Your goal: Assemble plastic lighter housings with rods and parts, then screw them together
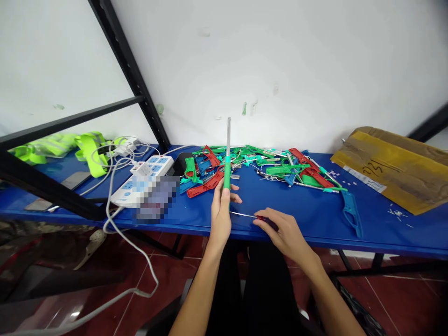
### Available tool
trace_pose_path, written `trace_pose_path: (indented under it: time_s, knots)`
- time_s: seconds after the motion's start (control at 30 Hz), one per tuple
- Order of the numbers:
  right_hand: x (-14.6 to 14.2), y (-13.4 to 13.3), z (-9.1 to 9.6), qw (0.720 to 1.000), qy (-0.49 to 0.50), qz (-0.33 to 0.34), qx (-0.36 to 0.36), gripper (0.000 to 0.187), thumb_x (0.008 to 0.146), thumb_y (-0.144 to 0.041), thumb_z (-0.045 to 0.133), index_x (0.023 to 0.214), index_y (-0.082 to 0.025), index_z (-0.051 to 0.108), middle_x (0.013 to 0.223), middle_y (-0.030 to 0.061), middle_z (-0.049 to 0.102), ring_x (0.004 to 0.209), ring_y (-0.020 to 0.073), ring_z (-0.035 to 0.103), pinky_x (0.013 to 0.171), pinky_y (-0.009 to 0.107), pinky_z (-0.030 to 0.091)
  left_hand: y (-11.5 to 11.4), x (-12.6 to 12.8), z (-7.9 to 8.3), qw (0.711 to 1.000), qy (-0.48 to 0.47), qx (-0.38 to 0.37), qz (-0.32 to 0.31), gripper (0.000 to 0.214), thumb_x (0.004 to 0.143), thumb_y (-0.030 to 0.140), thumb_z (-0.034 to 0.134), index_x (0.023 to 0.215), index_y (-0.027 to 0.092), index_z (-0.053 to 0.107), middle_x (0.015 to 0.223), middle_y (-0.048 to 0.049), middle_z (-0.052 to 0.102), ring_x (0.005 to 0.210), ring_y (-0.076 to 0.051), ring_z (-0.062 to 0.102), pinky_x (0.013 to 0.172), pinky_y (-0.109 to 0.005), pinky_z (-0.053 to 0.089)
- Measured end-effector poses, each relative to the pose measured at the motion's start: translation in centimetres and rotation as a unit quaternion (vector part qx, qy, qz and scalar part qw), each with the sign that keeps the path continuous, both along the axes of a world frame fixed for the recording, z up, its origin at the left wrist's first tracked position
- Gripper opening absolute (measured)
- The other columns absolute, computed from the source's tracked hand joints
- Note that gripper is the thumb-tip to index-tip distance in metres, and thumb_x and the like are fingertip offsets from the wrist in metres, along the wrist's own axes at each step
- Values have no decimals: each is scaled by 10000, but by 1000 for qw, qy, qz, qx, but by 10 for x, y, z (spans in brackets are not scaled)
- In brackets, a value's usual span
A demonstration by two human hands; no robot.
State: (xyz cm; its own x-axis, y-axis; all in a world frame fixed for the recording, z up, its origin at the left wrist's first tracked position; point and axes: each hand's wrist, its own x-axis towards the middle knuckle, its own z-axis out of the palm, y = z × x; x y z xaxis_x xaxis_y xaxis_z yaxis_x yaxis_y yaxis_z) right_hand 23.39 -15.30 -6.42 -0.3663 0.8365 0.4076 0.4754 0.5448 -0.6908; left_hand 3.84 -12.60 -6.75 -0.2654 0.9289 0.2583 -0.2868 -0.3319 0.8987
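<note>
We note the left hand, fingers wrapped around a green handle, its metal tube pointing toward the wall. Our right hand pinches a dark red screwdriver — tip at the handle's lower end; contact we cannot confirm. Both are above the blue bench, loose coloured parts beyond, a taped carton at right.

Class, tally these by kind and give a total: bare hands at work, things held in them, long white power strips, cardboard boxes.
Hands: 2 (left hand, right hand)
Held things: 2 (green wand with a metal tube, screwdriver)
Power strips: 1 (white power strip)
Boxes: 1 (cardboard box)
Total: 6
</note>
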Motion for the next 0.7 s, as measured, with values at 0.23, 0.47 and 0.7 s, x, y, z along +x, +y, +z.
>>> trace_pose_path:
  time_s: [0.23,0.47,0.7]
  knots:
    - [-11,-6,11,996,19,26,-89,440,1127,-515,539,974,-207,813,882,33,806,734,182,693,738,293,490,1,-4,4,999,-7,-17,-46,396,1120,519,541,1372,228,635,1134,-55,720,688,-119,646,754,-304,533]
    - [-20,-14,18,952,136,-23,-272,592,1049,-681,566,824,-173,770,549,-48,420,541,128,352,546,288,308,-8,-6,5,995,4,26,-95,408,1123,519,537,1438,268,604,1201,-61,693,670,-100,597,681,-287,526]
    - [30,4,19,984,49,-95,-139,533,1049,-651,567,909,-208,827,878,53,786,792,230,657,760,333,500,3,-3,5,994,-98,-18,-35,413,1016,547,709,1306,270,606,1131,-36,633,593,-67,479,440,-205,319]
